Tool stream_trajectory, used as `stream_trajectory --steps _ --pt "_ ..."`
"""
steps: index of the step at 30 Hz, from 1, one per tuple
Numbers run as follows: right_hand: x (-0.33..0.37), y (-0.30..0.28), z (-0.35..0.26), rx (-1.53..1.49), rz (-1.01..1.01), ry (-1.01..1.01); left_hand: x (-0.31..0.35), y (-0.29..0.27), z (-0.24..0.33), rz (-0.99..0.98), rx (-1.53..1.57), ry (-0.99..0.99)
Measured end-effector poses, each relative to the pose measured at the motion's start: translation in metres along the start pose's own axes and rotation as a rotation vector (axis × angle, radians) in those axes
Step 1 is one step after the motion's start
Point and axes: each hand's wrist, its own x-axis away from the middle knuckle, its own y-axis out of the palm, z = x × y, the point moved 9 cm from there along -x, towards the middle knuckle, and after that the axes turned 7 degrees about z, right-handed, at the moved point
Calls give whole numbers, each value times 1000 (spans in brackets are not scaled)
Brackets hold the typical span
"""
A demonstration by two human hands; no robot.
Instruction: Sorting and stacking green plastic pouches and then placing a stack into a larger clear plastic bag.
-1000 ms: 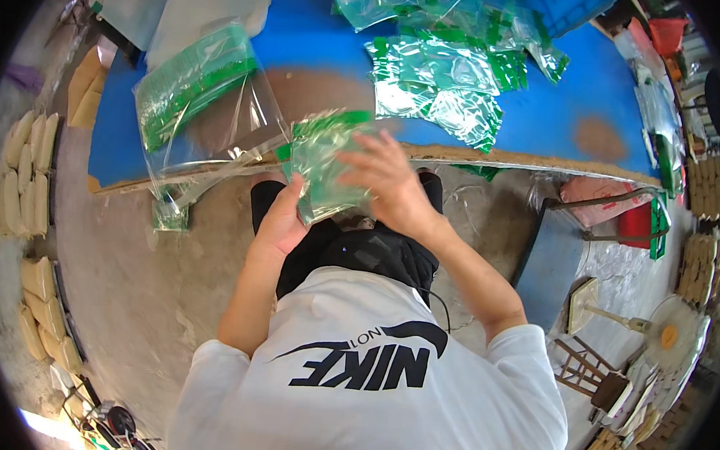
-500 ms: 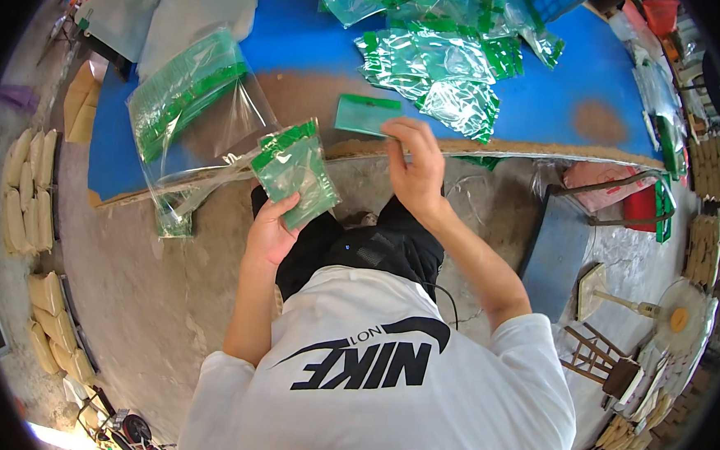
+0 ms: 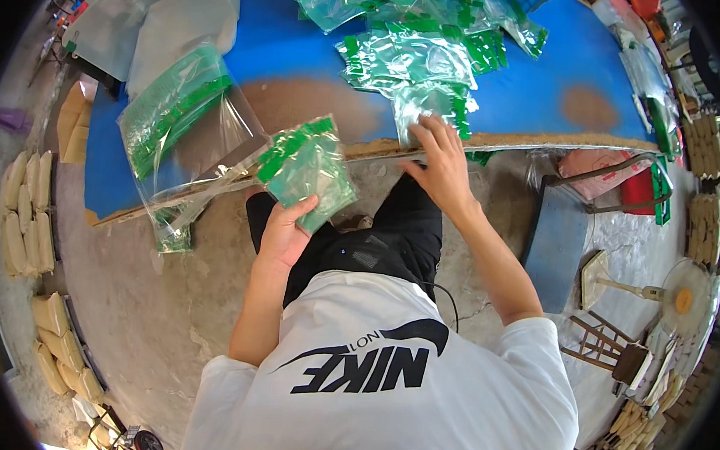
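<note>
My left hand (image 3: 287,235) grips a small stack of clear plastic bags (image 3: 309,176) with green bands, held up in front of the table's near edge. At that edge my right hand (image 3: 445,160) is open, thumb apart from the fingers. Its fingertips touch or lie just over a clear bag (image 3: 411,106) at the near end of the pile; exact contact cannot be made out. Beyond it spreads the shiny heap of green-banded plastic bags (image 3: 416,55). To the left, a large clear bag (image 3: 238,123) full of green-banded bags droops over the edge.
The blue table (image 3: 515,111) has worn brown patches and a rough near edge. A pale plastic bin (image 3: 178,36) stands at its far left. On the floor to the right are a blue-seated bench (image 3: 557,245), a fan (image 3: 685,298) and a wooden stool (image 3: 608,351).
The flat green-banded bag no longer lies alone by the table edge. My right hand has moved right to the pile's near end. My left hand, with the stack, has shifted slightly right.
</note>
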Motion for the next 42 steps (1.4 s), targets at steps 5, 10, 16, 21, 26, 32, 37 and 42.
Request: stream_trajectory --steps 5,10,16,21,26,32,37,42 --pt "-4 -41 -24 -389 259 60 0 20 -17 -148 40 -254" --pt "4 8 -114 -335 -212 -438 -3 34 -12 -168 7 -116" --pt "-73 -9 16 67 304 -8 -10 14 1 -73 -92 92" --pt "-22 32 -70 -253 -121 -343 -14 8 -11 -39 97 40" --pt "-49 53 -42 -352 -231 -18 -15 3 -14 19 65 95" --pt "-55 43 -39 19 -79 -354 -7 -7 -16 -4 135 -11" --pt "-17 36 -79 -491 -407 -337 -13 -9 -31 -62 8 -54" --pt "-67 6 49 361 63 148 -10 5 -29 -128 78 -93"
